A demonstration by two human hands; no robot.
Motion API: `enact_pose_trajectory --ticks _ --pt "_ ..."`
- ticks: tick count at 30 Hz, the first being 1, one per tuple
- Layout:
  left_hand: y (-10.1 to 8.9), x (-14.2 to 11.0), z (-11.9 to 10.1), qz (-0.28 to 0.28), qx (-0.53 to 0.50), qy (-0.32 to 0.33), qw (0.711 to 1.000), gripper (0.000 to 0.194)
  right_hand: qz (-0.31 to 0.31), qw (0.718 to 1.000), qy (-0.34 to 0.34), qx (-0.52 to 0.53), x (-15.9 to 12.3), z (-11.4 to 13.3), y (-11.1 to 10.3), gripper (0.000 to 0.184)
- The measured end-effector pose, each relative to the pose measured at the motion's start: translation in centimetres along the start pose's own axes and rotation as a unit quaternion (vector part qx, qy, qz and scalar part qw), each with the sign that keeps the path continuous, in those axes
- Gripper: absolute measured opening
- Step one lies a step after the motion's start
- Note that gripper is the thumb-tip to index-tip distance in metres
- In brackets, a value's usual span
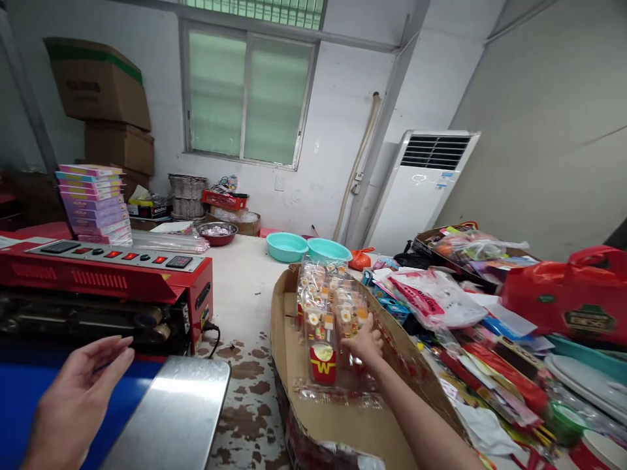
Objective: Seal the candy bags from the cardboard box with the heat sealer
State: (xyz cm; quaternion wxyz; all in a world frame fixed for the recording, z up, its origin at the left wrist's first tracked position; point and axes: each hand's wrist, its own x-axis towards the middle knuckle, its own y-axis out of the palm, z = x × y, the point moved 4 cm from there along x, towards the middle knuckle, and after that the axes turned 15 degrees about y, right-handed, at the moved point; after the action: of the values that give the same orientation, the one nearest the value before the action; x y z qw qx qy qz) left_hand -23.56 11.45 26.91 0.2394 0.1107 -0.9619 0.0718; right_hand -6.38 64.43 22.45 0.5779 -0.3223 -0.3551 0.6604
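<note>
Left hand (78,401) empty, thumb and fingers slightly apart over the blue belt (17,385); right hand (365,342) spread against clear packs (321,333) in the carton (337,427) beneath it, where tugging one could drag or crease its neighbours, should their surfaces cling.

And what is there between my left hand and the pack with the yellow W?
In the head view, rightward from your left hand to that pack: blue belt, metal plate, worn tabletop, then the side and floor of the cardboard box.
</note>
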Motion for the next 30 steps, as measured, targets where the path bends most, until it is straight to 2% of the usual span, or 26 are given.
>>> enact_pose_trajectory --ticks 4,7,10,12,13,14,16,18,20,22,24,26,27,30 --pt "1.9 -1.7 -1.8 0.073 -0.054 -0.005 0.996 0.051 -0.061 0.994 -0.085 -0.026 -2.5 4.7 -4.6 0.109" --pt "5.6 -3.5 -4.2 0.153 -0.129 -0.016 0.980 0.048 -0.047 0.977 -0.206 0.040 -7.9 9.6 -8.0 0.110" --pt "9.9 -5.3 -7.3 0.255 -0.227 -0.052 0.939 0.064 0.016 0.936 -0.334 0.112 -15.6 13.0 -9.3 0.112" --pt "11.9 -6.1 -9.4 0.316 -0.317 -0.100 0.889 0.079 0.064 0.912 -0.386 0.124 -20.5 13.9 -8.8 0.117" --pt "12.3 -6.1 -10.2 0.323 -0.366 -0.115 0.865 0.078 0.083 0.900 -0.409 0.125 -22.5 14.1 -8.3 0.118" --pt "12.3 -5.9 -10.8 0.322 -0.397 -0.124 0.850 0.073 0.104 0.886 -0.434 0.127 -24.1 14.2 -7.8 0.118" --pt "11.2 -5.2 -11.0 0.304 -0.417 -0.131 0.846 0.060 0.145 0.855 -0.474 0.153 -26.0 14.5 -7.0 0.118" --pt "9.3 -4.6 -10.3 0.309 -0.380 -0.142 0.860 0.051 0.198 0.831 -0.481 0.198 -26.1 14.9 -6.8 0.119" --pt "7.2 -4.6 -9.2 0.340 -0.338 -0.155 0.864 0.045 0.279 0.814 -0.454 0.232 -25.4 15.8 -6.8 0.117" --pt "5.5 -5.1 -8.2 0.377 -0.319 -0.165 0.854 0.044 0.391 0.782 -0.430 0.226 -25.1 16.9 -6.5 0.098" --pt "4.2 -5.8 -7.2 0.399 -0.321 -0.175 0.841 0.047 0.504 0.733 -0.409 0.204 -25.6 17.7 -5.8 0.065" --pt "3.3 -6.4 -6.2 0.410 -0.322 -0.195 0.831 0.051 0.581 0.702 -0.365 0.190 -26.3 18.0 -4.6 0.044" --pt "2.9 -6.6 -5.8 0.412 -0.317 -0.209 0.828 0.053 0.603 0.698 -0.335 0.192 -26.5 18.0 -3.8 0.043" --pt "2.4 -6.1 -5.1 0.397 -0.308 -0.237 0.832 0.055 0.613 0.717 -0.257 0.208 -27.2 17.8 -1.5 0.046"
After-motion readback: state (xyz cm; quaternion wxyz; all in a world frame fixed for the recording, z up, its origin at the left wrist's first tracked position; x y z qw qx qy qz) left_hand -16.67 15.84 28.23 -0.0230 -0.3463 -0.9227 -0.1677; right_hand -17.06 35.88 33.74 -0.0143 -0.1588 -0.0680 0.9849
